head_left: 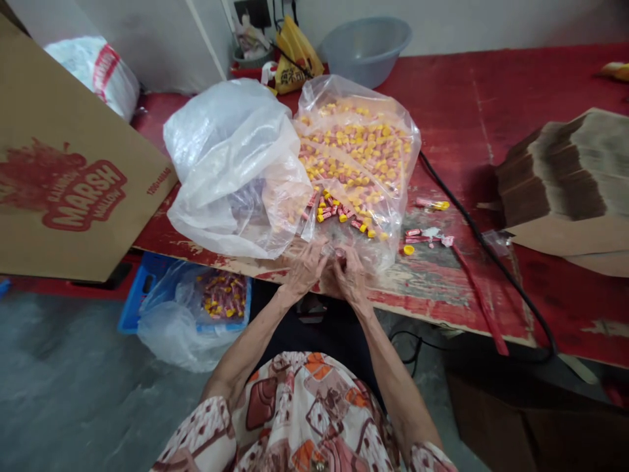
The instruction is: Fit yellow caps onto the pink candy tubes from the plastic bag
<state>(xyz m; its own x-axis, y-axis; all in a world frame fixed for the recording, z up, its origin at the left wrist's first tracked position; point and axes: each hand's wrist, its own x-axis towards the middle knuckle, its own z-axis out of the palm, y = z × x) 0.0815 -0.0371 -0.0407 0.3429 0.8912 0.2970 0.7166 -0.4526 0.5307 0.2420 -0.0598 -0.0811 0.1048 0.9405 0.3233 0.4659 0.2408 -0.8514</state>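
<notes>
My left hand [306, 267] and my right hand [352, 271] are close together at the table's front edge, fingers bent inward. Something small and dark shows at my right fingertips, too blurred to name. My left fingers are curled, and what they hold, if anything, is hidden. Just beyond them lies a clear plastic bag [410, 141] full of small pink-and-red tubes with yellow caps [354, 141]. Several of these tubes [334, 208] lie near the bag's mouth, close to my fingers. Left of it is a cloudy plastic bag [230, 157], touching the first one.
A printed carton [73, 177] stands at left; a blue crate [128, 313] with more tubes sits below the table. To the right are loose tubes [432, 204], a red stick [479, 298], a black cable [484, 246] and stacked cardboard [555, 177]. A grey basin [366, 49] is behind.
</notes>
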